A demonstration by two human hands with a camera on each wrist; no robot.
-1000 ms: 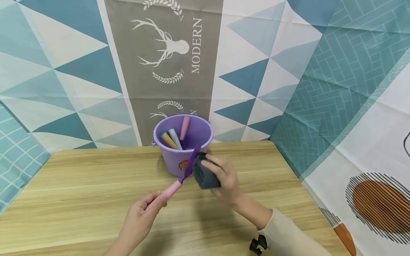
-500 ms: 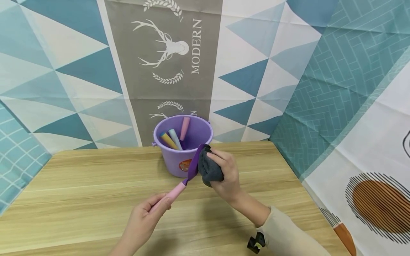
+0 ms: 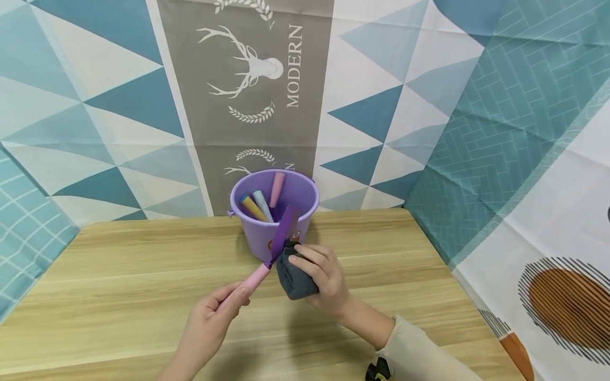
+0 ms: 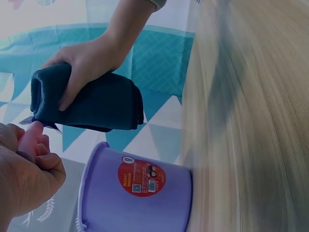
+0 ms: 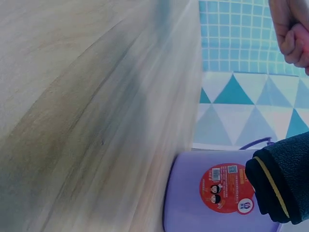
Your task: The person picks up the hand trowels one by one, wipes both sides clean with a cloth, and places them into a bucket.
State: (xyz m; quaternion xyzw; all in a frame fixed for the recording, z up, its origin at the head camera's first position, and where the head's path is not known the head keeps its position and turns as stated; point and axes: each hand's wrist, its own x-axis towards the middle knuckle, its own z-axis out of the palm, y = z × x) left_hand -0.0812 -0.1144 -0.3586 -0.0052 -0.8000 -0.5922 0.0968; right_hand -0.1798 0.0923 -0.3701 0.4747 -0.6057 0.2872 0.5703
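My left hand [image 3: 209,320] grips the pink handle of a small hand shovel [image 3: 283,230], its purple blade pointing up and away over the near side of the bucket. In my right hand [image 3: 330,278] is a folded dark grey towel [image 3: 296,278], held against the lower right part of the blade. The left wrist view shows the towel [image 4: 96,99] in a thick fold, with the right thumb lying across it; the blade is mostly hidden behind it. In the right wrist view a yellow stripe runs along one edge of the towel [image 5: 285,179].
A purple bucket [image 3: 254,238] with a red label stands at the back of the wooden table [image 3: 119,286]. Inside it lean a pink handle [image 3: 277,189], a light blue handle [image 3: 262,205] and a yellow one [image 3: 253,208] with a blue end. A patterned cloth wall [image 3: 362,106] rises behind.
The towel first moved up along the blade toward its tip, then came back down and left toward the handle. The shovel shifted slightly right, then back left. Both grips stay the same.
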